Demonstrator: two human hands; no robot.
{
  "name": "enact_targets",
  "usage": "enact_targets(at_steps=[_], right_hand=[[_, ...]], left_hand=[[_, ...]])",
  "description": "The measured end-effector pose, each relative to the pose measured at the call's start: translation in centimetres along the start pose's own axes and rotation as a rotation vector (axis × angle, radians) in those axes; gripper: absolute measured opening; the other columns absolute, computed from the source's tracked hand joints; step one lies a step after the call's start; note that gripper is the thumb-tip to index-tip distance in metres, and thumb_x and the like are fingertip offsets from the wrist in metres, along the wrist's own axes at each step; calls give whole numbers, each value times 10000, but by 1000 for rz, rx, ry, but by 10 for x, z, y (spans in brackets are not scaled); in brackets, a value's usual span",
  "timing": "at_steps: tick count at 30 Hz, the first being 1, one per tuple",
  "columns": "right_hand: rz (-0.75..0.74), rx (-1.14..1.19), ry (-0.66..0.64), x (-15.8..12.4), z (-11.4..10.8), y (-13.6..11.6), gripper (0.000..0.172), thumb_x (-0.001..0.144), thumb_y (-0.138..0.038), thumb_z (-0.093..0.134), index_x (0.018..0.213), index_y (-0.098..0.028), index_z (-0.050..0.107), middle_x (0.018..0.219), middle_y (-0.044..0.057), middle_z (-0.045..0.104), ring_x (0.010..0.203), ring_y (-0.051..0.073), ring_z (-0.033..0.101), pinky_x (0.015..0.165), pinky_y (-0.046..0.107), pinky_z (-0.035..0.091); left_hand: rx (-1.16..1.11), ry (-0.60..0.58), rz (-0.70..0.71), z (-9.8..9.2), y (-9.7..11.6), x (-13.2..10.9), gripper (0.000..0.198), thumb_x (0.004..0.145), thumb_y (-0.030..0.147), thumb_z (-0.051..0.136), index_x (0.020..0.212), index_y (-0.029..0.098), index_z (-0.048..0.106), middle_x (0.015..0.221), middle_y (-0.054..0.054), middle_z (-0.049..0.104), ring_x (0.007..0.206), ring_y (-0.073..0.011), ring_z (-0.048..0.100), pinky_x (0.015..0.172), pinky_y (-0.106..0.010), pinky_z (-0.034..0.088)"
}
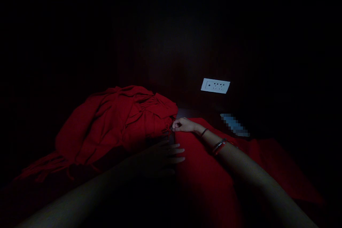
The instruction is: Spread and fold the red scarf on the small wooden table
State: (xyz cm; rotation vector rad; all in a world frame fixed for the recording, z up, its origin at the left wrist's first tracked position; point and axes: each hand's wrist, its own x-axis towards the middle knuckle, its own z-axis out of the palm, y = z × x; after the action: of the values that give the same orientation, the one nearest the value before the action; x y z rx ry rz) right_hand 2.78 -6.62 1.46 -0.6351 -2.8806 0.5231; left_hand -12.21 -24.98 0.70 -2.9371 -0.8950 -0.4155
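A red fringed shawl point(114, 121) lies bunched up on the left, its tassels trailing toward the lower left. To its right, red cloth point(203, 160) is spread flat; whether the two are one piece I cannot tell. My right hand point(184, 124) is closed in a pinch at the far left edge of the flat cloth, close to the bunched shawl's tassels. Below it, in shadow, my left hand point(160, 156) is open with fingers spread, the tips reaching the flat cloth's left edge. Nothing shows in the left hand.
A white socket plate point(215, 86) is set in the dark upright surface behind. A flat bluish object, blurred out by pixels point(235, 124), lies right of my right hand. Most of the surroundings are too dark to make out.
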Motion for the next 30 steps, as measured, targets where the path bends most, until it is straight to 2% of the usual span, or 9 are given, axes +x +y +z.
enact_targets(at_steps=[5,7,10,13,17,20,24,28,30], right_hand=[[-83,-86,240,-15,6,-7,153,759,-151,430,731,-131,578,729,29,561,670,103,488,650,214,381],[-53,-117,337,-26,1,-16,190,793,-188,401,749,-137,578,751,43,567,706,116,500,680,231,389],[-11,-141,429,-52,-7,-33,269,843,-268,333,942,-156,558,931,75,573,865,144,505,779,275,382],[27,-249,283,-82,-2,-45,391,845,-375,315,1183,-211,421,1200,84,453,1115,192,371,930,377,271],[179,-314,68,-104,17,-48,477,854,-443,205,1286,-251,266,1344,65,263,1231,204,197,981,468,134],[219,-299,63,-114,15,-53,488,854,-454,178,1296,-255,238,1368,48,195,1250,197,127,991,469,99],[246,-283,108,-147,4,-66,519,842,-486,183,1315,-276,152,1378,21,156,1257,198,77,990,483,77],[334,-261,54,-185,14,-65,595,824,-531,157,1325,-212,133,1378,60,137,1255,213,87,989,480,89],[370,-253,44,-197,20,-58,603,825,-530,136,1325,-192,145,1377,66,136,1254,205,94,996,457,97]], left_hand=[[-27,-10,-38,2,0,-3,487,830,391,358,1285,276,228,1324,-33,311,1201,-189,284,999,-375,167],[-45,1,-53,0,-2,-3,458,841,366,343,1280,284,239,1310,-21,339,1189,-174,305,993,-351,191],[-41,84,-131,-1,-6,0,420,864,308,289,1279,262,247,1329,-26,305,1202,-162,275,984,-332,214],[-16,96,-227,4,-8,3,439,867,335,252,1285,201,243,1350,-67,251,1227,-189,218,982,-374,210],[-5,-41,-259,10,-10,9,425,863,389,232,1232,212,347,1298,-60,356,1173,-186,329,952,-370,263],[35,-35,-280,8,-10,17,410,869,369,211,1201,216,395,1281,-47,383,1163,-174,345,952,-343,267],[115,23,-445,13,2,27,501,855,418,209,1287,168,254,1356,-84,227,1230,-222,205,968,-397,221],[112,-76,-433,26,16,24,530,846,451,204,1302,180,209,1356,-81,217,1240,-204,179,977,-405,196],[92,-130,-422,27,18,20,521,848,446,195,1302,192,205,1356,-78,219,1240,-194,180,979,-408,185]])
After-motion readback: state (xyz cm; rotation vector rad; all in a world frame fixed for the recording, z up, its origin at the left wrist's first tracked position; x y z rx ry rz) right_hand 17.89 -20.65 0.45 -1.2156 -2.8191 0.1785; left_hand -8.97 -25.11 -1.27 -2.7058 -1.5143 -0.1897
